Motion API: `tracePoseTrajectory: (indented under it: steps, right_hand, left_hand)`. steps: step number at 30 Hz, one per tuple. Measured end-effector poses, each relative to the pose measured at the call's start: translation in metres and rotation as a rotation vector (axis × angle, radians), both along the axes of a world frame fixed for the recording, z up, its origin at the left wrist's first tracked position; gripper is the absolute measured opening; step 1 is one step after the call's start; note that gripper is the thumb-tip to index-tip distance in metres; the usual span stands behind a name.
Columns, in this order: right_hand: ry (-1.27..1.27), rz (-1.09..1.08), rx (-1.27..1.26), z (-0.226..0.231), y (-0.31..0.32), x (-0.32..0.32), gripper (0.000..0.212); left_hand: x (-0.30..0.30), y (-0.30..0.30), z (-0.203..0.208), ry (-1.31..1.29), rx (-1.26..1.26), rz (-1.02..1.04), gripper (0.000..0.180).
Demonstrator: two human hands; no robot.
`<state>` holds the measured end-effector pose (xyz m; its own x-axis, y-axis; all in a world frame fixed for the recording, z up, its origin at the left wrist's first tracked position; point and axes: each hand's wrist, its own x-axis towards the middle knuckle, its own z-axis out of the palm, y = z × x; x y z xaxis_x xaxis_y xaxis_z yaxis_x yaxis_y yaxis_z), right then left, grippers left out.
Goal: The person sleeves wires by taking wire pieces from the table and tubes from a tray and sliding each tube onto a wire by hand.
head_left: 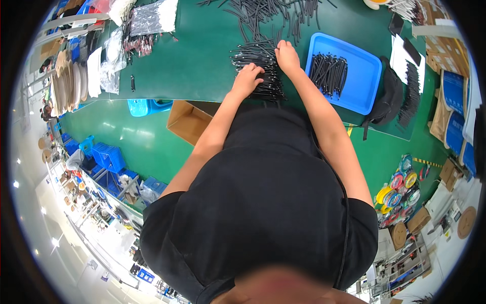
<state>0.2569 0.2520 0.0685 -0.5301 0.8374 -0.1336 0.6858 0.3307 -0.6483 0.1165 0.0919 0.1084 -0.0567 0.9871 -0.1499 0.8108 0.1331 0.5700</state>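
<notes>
On my feed I look down at a green table (197,61). Taking the row of black tubes (271,83) as the dial's centre, I see a loose heap of black tubes (258,10) at twelve o'clock, a blue tray (373,83) at three, plastic bags (152,20) at ten and a small black piece (132,82) at nine.

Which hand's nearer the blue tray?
Right. The right hand is just left of the blue tray, near its far-left corner; the left hand is farther left, over the black tubes.
</notes>
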Motion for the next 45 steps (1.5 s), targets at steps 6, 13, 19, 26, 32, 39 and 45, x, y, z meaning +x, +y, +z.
tracePoseTrajectory:
  steps: [6,13,19,26,32,39,45]
  right_hand:
    - [-0.091,0.019,-0.092,-0.03,-0.01,0.0,0.032]
    - [0.142,0.017,-0.054,-0.012,-0.031,0.064,0.037]
    - [0.177,-0.153,-0.26,0.084,-0.064,0.103,0.032]
    - [0.496,-0.209,-0.022,0.161,-0.088,0.12,0.026]
    - [0.232,-0.056,0.241,0.215,-0.098,0.115,0.023]
    - [0.192,0.036,0.354,0.224,-0.102,0.124,0.02]
    - [0.175,0.138,0.311,0.234,-0.101,0.129,0.018]
  left_hand:
    - [-0.002,0.001,-0.004,-0.101,0.053,0.044,0.022]
    - [0.001,0.013,0.001,0.114,0.006,-0.033,0.012]
    - [-0.001,0.019,0.024,-0.05,0.129,0.102,0.009]
    - [0.029,0.021,0.137,-0.451,0.112,0.128,0.022]
    - [0.045,0.007,0.193,-0.336,0.06,0.05,0.022]
    - [0.052,-0.006,0.209,-0.254,0.098,0.017,0.019]
    - [0.05,-0.014,0.216,-0.25,0.072,-0.039,0.018]
